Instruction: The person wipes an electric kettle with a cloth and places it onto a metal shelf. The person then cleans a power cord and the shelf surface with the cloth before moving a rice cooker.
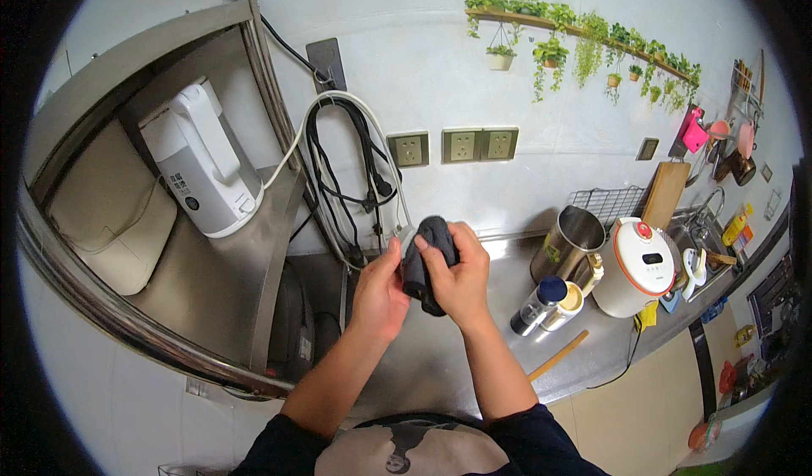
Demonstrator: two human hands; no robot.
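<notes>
My right hand (pixel 463 279) grips a folded dark grey cloth (pixel 415 272), which hangs below the fingers. It presses the cloth against a small pale object (pixel 408 240) held by my left hand (pixel 380 292). Fingers and cloth hide most of that object, so I cannot tell what it is. A white cord (pixel 388 140) comes down from a wall hook close to it. Both hands are above the stainless steel counter (pixel 419 365). Looped black cables (pixel 361 118) hang just behind my left hand.
On the left, a metal shelf (pixel 216 292) carries a white electric kettle (pixel 203 159). To the right stand a steel pitcher (pixel 549 248), a dark-lidded bottle (pixel 536 311), a cream mug (pixel 564 308) and a white rice cooker (pixel 625 276). A wooden stick (pixel 558 354) lies nearer me. Beyond is a sink (pixel 698 235).
</notes>
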